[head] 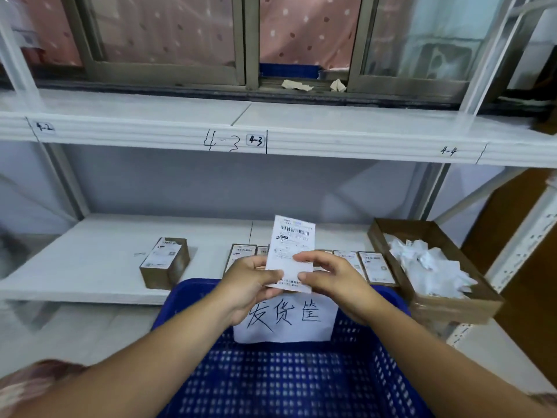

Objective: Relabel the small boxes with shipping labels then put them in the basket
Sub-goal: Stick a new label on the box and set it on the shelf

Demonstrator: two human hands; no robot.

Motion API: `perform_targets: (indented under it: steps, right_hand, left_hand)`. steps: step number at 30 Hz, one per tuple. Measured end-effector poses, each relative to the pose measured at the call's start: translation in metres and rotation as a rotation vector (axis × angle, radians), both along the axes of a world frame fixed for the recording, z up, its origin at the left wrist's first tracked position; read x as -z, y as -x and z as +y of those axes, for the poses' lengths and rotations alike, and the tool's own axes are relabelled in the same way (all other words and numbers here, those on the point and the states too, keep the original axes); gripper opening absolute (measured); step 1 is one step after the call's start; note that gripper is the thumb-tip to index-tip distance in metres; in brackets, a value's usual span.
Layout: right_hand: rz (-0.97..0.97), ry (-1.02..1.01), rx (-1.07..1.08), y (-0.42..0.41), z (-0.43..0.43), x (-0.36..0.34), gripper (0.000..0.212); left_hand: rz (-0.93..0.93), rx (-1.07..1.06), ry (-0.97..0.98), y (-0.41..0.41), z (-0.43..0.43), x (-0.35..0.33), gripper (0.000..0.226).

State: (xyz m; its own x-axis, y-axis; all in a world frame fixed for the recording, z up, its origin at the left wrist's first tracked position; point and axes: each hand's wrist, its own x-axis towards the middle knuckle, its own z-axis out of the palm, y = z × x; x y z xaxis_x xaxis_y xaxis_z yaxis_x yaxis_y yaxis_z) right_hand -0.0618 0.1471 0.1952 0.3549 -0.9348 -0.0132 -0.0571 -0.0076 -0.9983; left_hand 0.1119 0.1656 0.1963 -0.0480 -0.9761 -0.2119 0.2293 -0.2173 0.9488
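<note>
I see a white shelf rack (120, 128) with "4-3" written on its front edge. Behind it is a window (168, 67) with a pink spotted curtain (162, 25). The wall (211, 182) under the top shelf is pale grey.

Basket (187, 300) before shelf (99, 260); boxes (164, 262) on shelf.
</note>
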Motion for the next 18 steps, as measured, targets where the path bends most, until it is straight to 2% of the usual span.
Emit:
perform_targets:
  steps: [3,6,13,18]
  right_hand:
    - [-0.018,-0.057,0.172,-0.002,0.003,0.018,0.015]
    - [0.01,-0.092,0.209,0.002,0.006,0.032,0.018]
    - [0.134,-0.16,0.078,0.013,0.015,0.052,0.062]
    - [0.163,-0.147,0.022,0.014,0.016,0.063,0.07]
  left_hand:
    - [-0.05,0.043,-0.073,0.003,0.007,0.015,0.018]
    - [-0.125,0.1,-0.122,0.004,0.012,0.029,0.02]
    - [-0.089,0.046,-0.086,-0.009,0.009,0.047,0.019]
    - [-0.11,0.01,-0.107,-0.012,0.003,0.063,0.015]
